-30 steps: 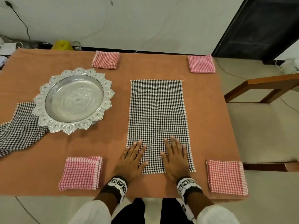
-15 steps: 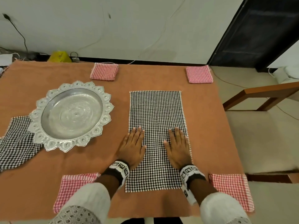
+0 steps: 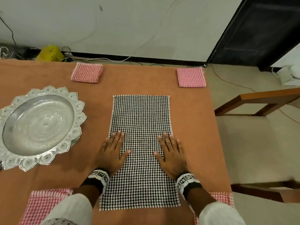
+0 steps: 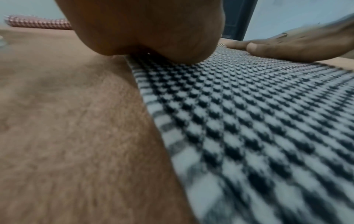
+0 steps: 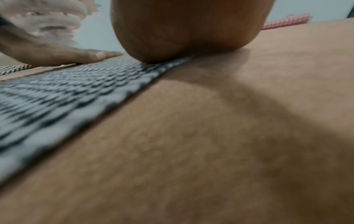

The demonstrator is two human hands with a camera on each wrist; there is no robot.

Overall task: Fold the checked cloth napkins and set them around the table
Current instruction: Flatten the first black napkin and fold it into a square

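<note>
A black-and-white checked napkin (image 3: 140, 120) lies flat as a long rectangle on the orange table (image 3: 48, 179). My left hand (image 3: 113, 150) presses flat on its left edge, fingers straight. My right hand (image 3: 172, 151) presses flat on its right edge in the same way. In the left wrist view the heel of my left hand (image 4: 149, 30) sits on the napkin (image 4: 258, 121) edge. The right wrist view shows my right palm (image 5: 187, 30) on the napkin (image 5: 57, 94) edge. Folded red checked napkins lie at the far left (image 3: 87, 72), far right (image 3: 191, 77), near left (image 3: 42, 203) and near right (image 3: 222, 197).
A large silver dish (image 3: 39, 125) with a petal rim stands on the table's left. A wooden chair (image 3: 259, 103) stands off the right edge. A yellow bag (image 3: 49, 53) and cables lie on the floor by the wall.
Both hands have slid away from me along the napkin, from its near end to about its middle, and spread apart toward its side edges. The head view has moved closer.
</note>
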